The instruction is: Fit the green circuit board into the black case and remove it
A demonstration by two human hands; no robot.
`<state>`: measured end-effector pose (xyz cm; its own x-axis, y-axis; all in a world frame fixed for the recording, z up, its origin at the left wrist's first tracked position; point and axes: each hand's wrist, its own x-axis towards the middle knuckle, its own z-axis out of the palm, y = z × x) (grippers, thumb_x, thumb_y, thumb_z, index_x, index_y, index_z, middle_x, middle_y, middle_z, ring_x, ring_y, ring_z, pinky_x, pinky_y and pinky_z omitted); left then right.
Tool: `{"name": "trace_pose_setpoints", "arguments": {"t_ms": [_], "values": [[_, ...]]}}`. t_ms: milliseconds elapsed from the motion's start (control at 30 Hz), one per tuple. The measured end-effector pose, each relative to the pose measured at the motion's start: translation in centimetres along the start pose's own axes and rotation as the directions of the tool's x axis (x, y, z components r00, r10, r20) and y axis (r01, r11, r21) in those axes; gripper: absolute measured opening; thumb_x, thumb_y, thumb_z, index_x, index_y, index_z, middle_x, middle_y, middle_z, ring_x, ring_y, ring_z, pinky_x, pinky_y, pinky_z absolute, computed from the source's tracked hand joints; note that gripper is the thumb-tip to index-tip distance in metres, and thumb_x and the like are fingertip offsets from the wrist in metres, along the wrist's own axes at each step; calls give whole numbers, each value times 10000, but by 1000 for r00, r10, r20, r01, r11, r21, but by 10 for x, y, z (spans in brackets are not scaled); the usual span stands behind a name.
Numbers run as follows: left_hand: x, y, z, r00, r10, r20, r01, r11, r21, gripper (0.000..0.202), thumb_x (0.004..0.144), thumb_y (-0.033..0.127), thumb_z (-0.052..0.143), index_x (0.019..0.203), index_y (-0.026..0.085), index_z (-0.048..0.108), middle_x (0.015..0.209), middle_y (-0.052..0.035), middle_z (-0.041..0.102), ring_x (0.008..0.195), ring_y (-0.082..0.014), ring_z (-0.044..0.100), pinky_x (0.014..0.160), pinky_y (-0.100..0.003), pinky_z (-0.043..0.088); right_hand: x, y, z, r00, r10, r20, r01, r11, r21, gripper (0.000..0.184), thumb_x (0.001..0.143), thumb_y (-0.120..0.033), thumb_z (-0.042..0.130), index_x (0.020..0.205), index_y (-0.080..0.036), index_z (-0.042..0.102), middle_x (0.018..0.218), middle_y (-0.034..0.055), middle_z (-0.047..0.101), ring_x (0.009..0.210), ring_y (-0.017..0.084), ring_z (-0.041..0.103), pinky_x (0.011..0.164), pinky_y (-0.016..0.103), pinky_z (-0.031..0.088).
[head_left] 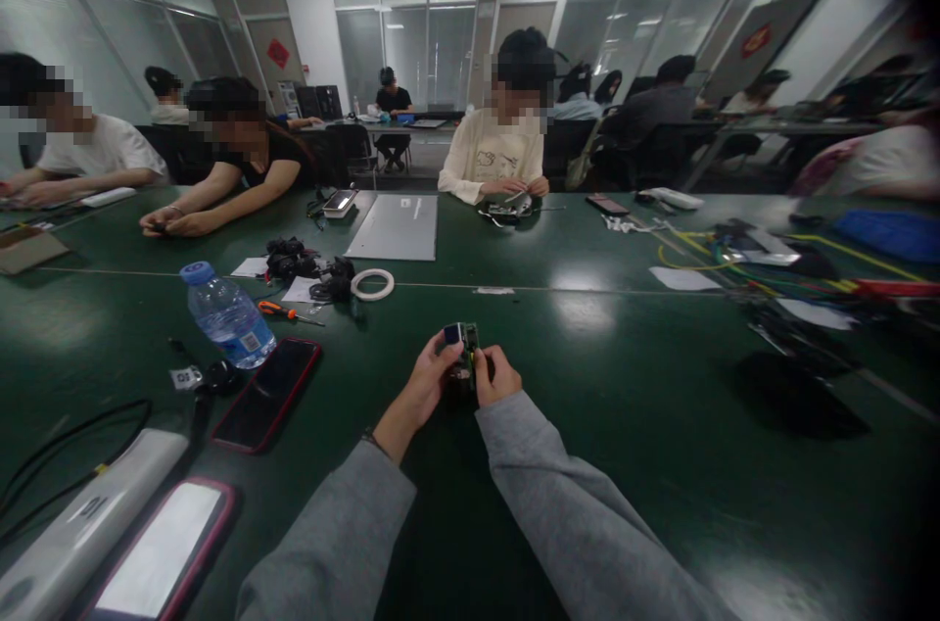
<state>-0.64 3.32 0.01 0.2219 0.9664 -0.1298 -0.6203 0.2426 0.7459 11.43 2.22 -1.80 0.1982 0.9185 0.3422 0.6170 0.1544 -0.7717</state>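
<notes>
Over the green table (587, 464), both my hands hold a small electronic device (462, 357) with a dark square screen and a green circuit board. My left hand (424, 381) is closed on its left side, thumb beside the screen. At the right edge, my right hand (497, 374) pinches the board side with bent fingers. The lower part of the device is dark and hard to make out. Left of my hands lie an orange screwdriver (279, 310) and a dark phone with a red case (268, 396).
A water bottle (229, 317) stands left, behind a white power strip (95, 523) and a second phone (162, 557). Black cable bundles (294, 263), a white ring (372, 284) and a silver laptop (395, 227) lie further back. Wires and tools clutter the right. People sit opposite.
</notes>
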Motion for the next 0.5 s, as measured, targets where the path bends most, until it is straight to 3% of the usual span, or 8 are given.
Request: {"name": "trace_pose_setpoints", "arguments": {"t_ms": [100, 167, 333, 500], "values": [[-4, 0, 2, 1000, 10, 2, -10, 1000, 0, 457, 692, 256, 700, 1111, 180, 536, 1120, -114, 616, 860, -182, 619, 755, -300, 464, 0, -2, 2, 988, -154, 4, 154, 988, -1, 336, 871, -466, 371, 765, -186, 524, 769, 60, 566, 709, 172, 531, 661, 286, 409], [-6, 2, 3, 1000, -11, -20, 11, 1000, -18, 417, 706, 276, 687, 1087, 175, 548, 1145, -126, 608, 877, -198, 622, 754, -316, 471, -1, -2, 5, 985, -171, 7, 170, 984, 50, 319, 858, -470, 399, 795, -185, 528, 821, 77, 570, 756, 183, 539, 706, 310, 432], [-6, 2, 3, 1000, -2, -15, 1, 997, -73, 384, 734, 290, 662, 1088, 182, 558, 1190, -121, 587, 994, -225, 594, 854, -364, 455, -2, 3, 14, 993, 75, 87, -102, 926, 364, 386, 789, -516, 525, 980, -185, 469, 891, 80, 610, 775, 191, 593, 727, 346, 483], [-7, 0, 4, 999, -9, 40, 12, 998, -61, 401, 747, 302, 649, 1123, 199, 556, 1207, -103, 575, 1029, -218, 573, 881, -349, 441, -3, 4, 21, 980, 39, 196, -155, 769, 620, 540, 712, -519, 620, 1090, -200, 401, 1008, 97, 600, 883, 210, 604, 784, 368, 495]]}}
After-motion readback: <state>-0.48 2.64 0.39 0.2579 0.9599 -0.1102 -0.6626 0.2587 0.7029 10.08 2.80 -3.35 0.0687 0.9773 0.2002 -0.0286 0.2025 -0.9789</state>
